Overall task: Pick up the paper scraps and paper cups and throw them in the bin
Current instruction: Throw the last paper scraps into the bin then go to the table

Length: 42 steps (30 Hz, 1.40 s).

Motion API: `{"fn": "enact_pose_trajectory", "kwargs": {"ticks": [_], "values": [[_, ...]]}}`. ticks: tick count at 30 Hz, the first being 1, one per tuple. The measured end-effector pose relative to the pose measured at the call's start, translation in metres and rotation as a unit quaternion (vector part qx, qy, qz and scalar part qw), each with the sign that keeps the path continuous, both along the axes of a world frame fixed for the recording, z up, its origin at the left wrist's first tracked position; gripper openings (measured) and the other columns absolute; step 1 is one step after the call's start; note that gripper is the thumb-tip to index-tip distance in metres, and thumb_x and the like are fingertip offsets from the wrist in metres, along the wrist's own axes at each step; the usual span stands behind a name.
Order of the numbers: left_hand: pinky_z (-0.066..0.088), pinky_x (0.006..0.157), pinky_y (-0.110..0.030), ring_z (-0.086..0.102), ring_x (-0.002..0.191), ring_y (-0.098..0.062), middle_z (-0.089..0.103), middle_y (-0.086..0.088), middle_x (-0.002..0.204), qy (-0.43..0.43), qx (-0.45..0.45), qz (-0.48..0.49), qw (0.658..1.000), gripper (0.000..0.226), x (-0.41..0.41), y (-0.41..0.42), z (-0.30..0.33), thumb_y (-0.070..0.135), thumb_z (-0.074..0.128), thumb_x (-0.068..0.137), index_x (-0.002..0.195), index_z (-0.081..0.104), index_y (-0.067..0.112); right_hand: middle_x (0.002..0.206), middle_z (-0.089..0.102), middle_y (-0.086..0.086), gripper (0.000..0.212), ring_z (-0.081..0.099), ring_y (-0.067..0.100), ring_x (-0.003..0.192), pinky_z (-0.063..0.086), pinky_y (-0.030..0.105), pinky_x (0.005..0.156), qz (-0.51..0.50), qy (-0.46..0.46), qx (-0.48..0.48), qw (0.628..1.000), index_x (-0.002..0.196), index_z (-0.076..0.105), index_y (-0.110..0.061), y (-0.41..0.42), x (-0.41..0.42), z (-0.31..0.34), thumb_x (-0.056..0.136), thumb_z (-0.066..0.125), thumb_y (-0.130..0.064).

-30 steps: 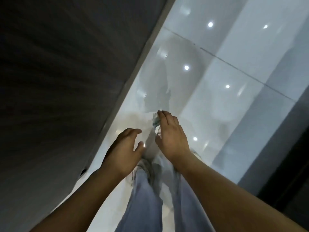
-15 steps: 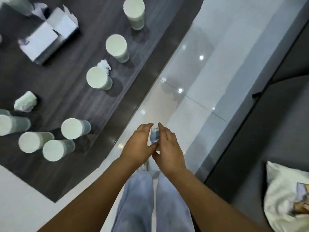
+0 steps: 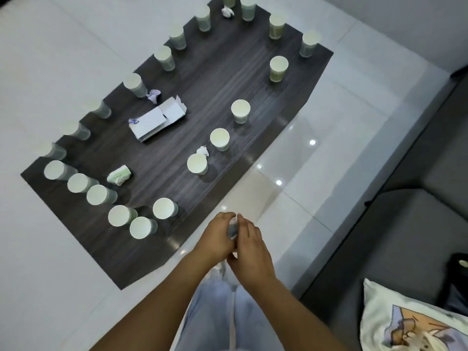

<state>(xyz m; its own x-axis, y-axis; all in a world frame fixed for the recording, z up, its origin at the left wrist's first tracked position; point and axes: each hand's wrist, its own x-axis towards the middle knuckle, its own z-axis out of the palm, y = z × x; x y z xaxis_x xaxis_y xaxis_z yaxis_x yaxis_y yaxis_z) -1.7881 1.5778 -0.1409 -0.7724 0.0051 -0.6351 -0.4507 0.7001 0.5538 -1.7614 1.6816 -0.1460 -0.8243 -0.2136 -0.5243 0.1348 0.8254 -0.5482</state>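
Paper cups (image 3: 240,109) stand upright in a loose ring along the edges of the dark wood-grain table (image 3: 222,79), most white inside with greenish sides. One cup at the far right (image 3: 278,68) carries a small dark mark on its side, too small to read. Crumpled paper scraps lie among them: one just beside a near cup (image 3: 202,151), a purple-tinted one by a cup on the left (image 3: 153,95), one at the far end (image 3: 227,11), and a larger greenish wad (image 3: 118,175) with faint marks that cannot be made out. An opened white carton (image 3: 158,119) lies flat near the middle, with a bluish printed patch at its left end that is not legible.

Both hands meet in front of the body, above the glossy floor tiles (image 3: 316,173) just off the table's near edge. The left hand (image 3: 217,238) and right hand (image 3: 249,245) press against each other with fingers curled around a small pale object (image 3: 232,227) held between them; what it is cannot be told. A grey sofa (image 3: 405,236) with a printed cushion (image 3: 410,323) sits to the right.
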Motion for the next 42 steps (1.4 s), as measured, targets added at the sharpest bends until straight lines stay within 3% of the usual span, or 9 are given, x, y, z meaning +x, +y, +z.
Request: {"fn": "enact_pose_trajectory", "kwargs": {"ticks": [4,12,16,21,30,36,42], "values": [[0.039,0.104,-0.029,0.049,0.120,-0.023,0.046,-0.008,0.137,0.007,-0.016,0.050,0.999,0.069,0.001,-0.017,0.035,0.015,0.077,0.076,0.136,0.044,0.010,0.154,0.026,-0.003,0.080,0.028,0.014,0.140,0.031,0.024,0.111,0.063,0.013,0.014,0.998,0.152,0.014,-0.021,0.004,-0.007,0.033,0.091,0.065,-0.028],[0.037,0.085,-0.024,0.053,0.106,-0.023,0.053,-0.007,0.122,0.073,-0.057,0.162,0.982,0.052,-0.018,-0.086,0.079,0.015,0.077,0.074,0.120,0.053,0.013,0.151,0.030,0.003,0.077,0.031,0.020,0.136,0.033,0.029,0.110,0.167,0.081,0.066,0.980,0.150,0.019,-0.014,-0.024,-0.075,0.077,0.090,0.065,-0.030],[0.034,0.087,-0.022,0.051,0.112,-0.022,0.051,-0.005,0.123,0.085,-0.066,0.208,0.972,0.057,-0.032,-0.129,0.083,0.015,0.077,0.074,0.124,0.051,0.013,0.148,0.033,0.004,0.075,0.033,0.022,0.135,0.035,0.032,0.110,0.201,0.097,0.076,0.972,0.149,0.023,-0.016,-0.062,-0.118,0.086,0.089,0.066,-0.029],[0.039,0.083,-0.027,0.052,0.098,-0.018,0.052,0.000,0.113,0.083,-0.062,0.265,0.959,0.046,-0.053,-0.177,0.081,0.016,0.077,0.074,0.113,0.052,0.017,0.146,0.036,0.003,0.071,0.038,0.023,0.130,0.039,0.036,0.107,0.235,0.078,0.068,0.967,0.147,0.027,-0.020,-0.114,-0.163,0.085,0.088,0.066,-0.024],[0.036,0.089,-0.023,0.050,0.111,-0.020,0.050,-0.004,0.121,0.049,-0.061,0.346,0.935,0.053,-0.073,-0.231,0.066,0.010,0.073,0.077,0.124,0.049,0.012,0.149,0.029,0.003,0.069,0.030,0.024,0.134,0.036,0.036,0.107,0.334,0.050,0.100,0.936,0.149,0.022,-0.021,-0.177,-0.233,0.067,0.092,0.060,-0.027],[0.036,0.090,-0.022,0.051,0.115,-0.020,0.051,-0.004,0.123,0.034,-0.066,0.455,0.887,0.053,-0.086,-0.244,0.055,0.007,0.072,0.077,0.125,0.048,0.012,0.145,0.032,0.006,0.060,0.031,0.026,0.132,0.036,0.037,0.107,0.445,0.038,0.106,0.889,0.144,0.028,-0.016,-0.221,-0.275,0.053,0.093,0.057,-0.025],[0.039,0.103,-0.034,0.048,0.123,-0.022,0.047,-0.004,0.134,0.014,-0.068,0.559,0.826,0.062,-0.068,-0.259,0.038,0.014,0.072,0.081,0.136,0.041,0.014,0.144,0.033,0.007,0.058,0.033,0.026,0.130,0.038,0.039,0.106,0.538,0.041,0.095,0.836,0.142,0.032,-0.016,-0.282,-0.285,0.024,0.091,0.059,-0.024]]}}
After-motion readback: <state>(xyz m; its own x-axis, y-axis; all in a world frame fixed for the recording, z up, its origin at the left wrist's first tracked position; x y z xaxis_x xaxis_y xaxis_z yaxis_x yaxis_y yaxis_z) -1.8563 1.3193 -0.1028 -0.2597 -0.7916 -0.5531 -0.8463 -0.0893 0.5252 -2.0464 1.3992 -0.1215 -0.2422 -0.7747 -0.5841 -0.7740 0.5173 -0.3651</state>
